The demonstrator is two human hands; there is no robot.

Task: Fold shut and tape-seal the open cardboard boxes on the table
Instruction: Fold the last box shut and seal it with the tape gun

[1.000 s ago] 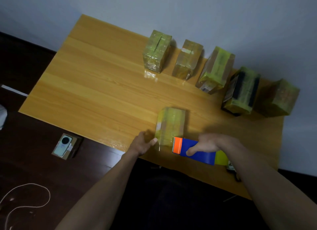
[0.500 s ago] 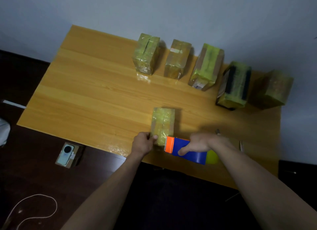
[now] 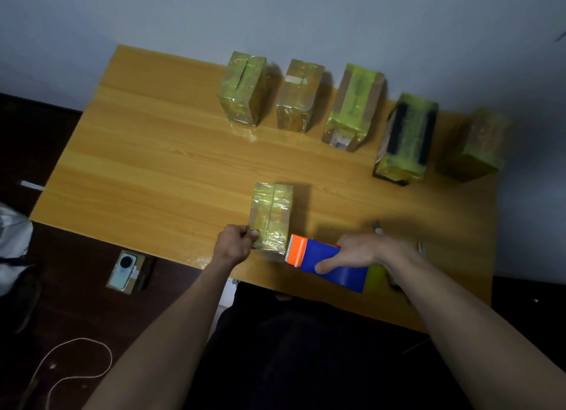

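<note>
Cardboard box at tabletop near edge, long axis 12–6 | left hand pinches its 7 o'clock corner | right hand grips tape dispenser, blade touching the 5 o'clock corner | left nearer.

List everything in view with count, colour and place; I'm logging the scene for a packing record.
Tape-wrapped cardboard box: one, yellow-green, near table edge.
Taped cardboard boxes in a row: five, yellow-green, along the wall.
Blue tape dispenser with orange head: one, beside the near box.
Wooden table: one, orange-brown.
Phone on a small box: one, pale, on the floor at left.
White cord: one, floor.
Left hand: grips near box's corner.
Right hand: holds dispenser.
</note>
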